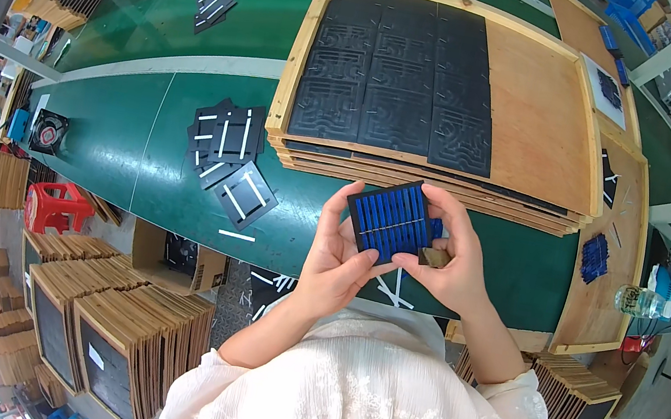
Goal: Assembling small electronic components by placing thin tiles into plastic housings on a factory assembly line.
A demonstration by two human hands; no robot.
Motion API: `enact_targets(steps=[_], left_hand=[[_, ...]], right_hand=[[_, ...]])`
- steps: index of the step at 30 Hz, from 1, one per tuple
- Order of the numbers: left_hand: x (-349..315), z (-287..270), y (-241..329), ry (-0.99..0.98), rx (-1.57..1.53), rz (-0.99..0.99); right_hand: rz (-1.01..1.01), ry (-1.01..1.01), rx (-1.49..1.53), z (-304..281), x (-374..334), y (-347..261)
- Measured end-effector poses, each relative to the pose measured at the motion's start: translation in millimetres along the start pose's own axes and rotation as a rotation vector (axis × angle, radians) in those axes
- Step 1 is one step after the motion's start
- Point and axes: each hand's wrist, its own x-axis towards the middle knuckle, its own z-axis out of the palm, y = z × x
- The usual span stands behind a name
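Observation:
In front of my chest, a small square solar panel point(391, 221) with blue cells and a black rim is held tilted between both hands. My left hand point(336, 258) grips its left side, the thumb on the lower edge. My right hand point(455, 261) holds the right side, its fingertips at the top corner and the thumb near the lower one. A small brownish block point(434, 258) sits against the right fingers; its kind is unclear. Left of the hands lie loose black plates point(244, 197) with white strips. More white strips point(396, 289) lie crossed below the panel.
Beyond the hands, stacked wooden trays point(538, 110) hold black moulded sheets point(402, 79) on the green table point(111, 119). A small fan point(48, 132) stands at the left. Blue pieces point(595, 257) and a clear jar point(644, 303) are at the right. Stacked framed boards point(142, 328) stand below left.

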Motion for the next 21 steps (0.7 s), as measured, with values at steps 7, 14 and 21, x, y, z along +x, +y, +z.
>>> enact_targets(steps=[7, 14, 21], left_hand=[[1, 0, 0, 0.014, 0.061, 0.038], [2, -1, 3, -0.003, 0.080, 0.011], [2, 0, 9, 0.004, -0.043, -0.019]], right_hand=[[0.001, 0.011, 0.056, 8, 2, -2], [0.015, 0.018, 0.089, 11, 3, -1], [0.020, 0.030, 0.296, -7, 5, 2]])
